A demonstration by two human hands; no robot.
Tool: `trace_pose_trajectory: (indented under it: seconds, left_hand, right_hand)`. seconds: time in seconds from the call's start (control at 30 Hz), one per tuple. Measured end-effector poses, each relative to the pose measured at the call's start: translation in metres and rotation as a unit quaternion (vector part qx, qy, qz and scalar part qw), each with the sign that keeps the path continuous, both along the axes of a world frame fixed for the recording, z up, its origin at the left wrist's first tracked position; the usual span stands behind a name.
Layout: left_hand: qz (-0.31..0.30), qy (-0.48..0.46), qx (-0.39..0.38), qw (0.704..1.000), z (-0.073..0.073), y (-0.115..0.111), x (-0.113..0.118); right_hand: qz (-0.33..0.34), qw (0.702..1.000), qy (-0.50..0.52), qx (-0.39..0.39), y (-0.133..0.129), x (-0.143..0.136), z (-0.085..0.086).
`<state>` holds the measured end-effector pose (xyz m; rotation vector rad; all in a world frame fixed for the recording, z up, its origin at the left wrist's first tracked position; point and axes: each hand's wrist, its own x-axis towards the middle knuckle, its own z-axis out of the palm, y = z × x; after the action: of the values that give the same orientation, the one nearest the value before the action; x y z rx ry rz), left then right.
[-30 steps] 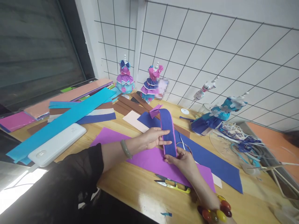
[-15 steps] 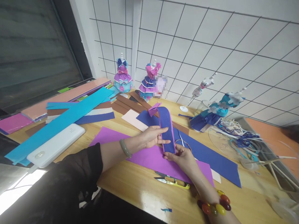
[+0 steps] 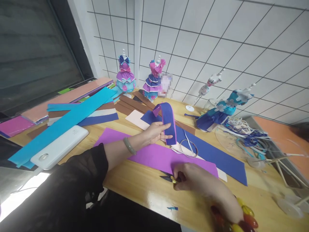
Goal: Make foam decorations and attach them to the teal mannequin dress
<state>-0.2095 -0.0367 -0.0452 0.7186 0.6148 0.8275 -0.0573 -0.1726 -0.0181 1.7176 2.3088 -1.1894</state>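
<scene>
My left hand point(image 3: 156, 132) pinches a folded dark-blue strip with purple edging point(image 3: 168, 116), its far end looped over and its lower end hanging down. Over the near edge of a purple sheet point(image 3: 149, 156), my right hand point(image 3: 193, 176) has its fingers closed on the yellow handle of thread snips point(image 3: 170, 178). The dark blades point left; most of the handle is hidden by the fingers. Behind the strip lie a long dark-blue sheet point(image 3: 222, 161) and a thin looped white cord point(image 3: 190, 145).
Turquoise strips point(image 3: 72, 119) and a white power bank point(image 3: 60, 146) lie at the left. Small dressed mannequins point(image 3: 125, 77) stand by the tiled wall. At the right are a toppled-looking blue-dressed figure point(image 3: 217, 112), a heap of scraps point(image 3: 248, 135) and an orange-lined box point(image 3: 280, 132).
My right hand has let go of the strip's lower end and moved down towards me onto the thread snips. My left hand still holds the strip, slightly higher in view.
</scene>
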Motion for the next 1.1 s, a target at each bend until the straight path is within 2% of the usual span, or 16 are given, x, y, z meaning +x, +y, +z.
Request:
trace_pose_trajectory:
  seconds: [0.1,0.2,0.3,0.43,0.53,0.63,0.73,0.9,0.97,1.1]
  left_hand:
    - [0.000,0.006,-0.003,1.000,0.003,-0.001,0.000]
    - [-0.005,-0.003,0.000,1.000,0.004,-0.001,0.000]
    - [-0.029,-0.016,0.006,0.999,0.003,-0.001,-0.001]
    - [-0.062,-0.008,0.015,0.998,0.002,0.000,-0.001]
    - [-0.060,0.006,0.013,0.998,0.001,-0.001,-0.001]
    - [-0.054,0.021,0.018,0.998,0.002,-0.003,0.000]
    - [-0.064,0.032,0.032,0.997,0.004,-0.006,0.000]
    - [-0.095,0.054,0.068,0.992,0.006,-0.008,-0.001]
    - [-0.114,0.078,0.064,0.988,0.007,-0.007,-0.002]
    - [-0.148,0.121,0.050,0.980,0.010,-0.004,-0.004]
  right_hand:
    - [0.006,0.997,-0.036,0.066,-0.005,-0.013,0.003]
    - [0.030,0.996,-0.028,0.085,-0.007,-0.020,0.007]
    - [0.050,0.995,-0.015,0.082,-0.006,-0.021,0.009]
    - [0.043,0.998,0.030,0.031,-0.002,-0.016,0.013]
    - [0.010,0.993,0.120,0.015,0.002,-0.010,0.018]
    - [-0.042,0.972,0.232,-0.024,0.007,-0.003,0.019]
    - [-0.109,0.935,0.328,-0.073,0.013,0.006,0.014]
    - [-0.253,0.868,0.425,-0.037,0.024,0.024,0.006]
    - [-0.280,0.865,0.416,-0.009,0.028,0.030,0.005]
    - [-0.289,0.883,0.369,0.036,0.033,0.040,0.002]
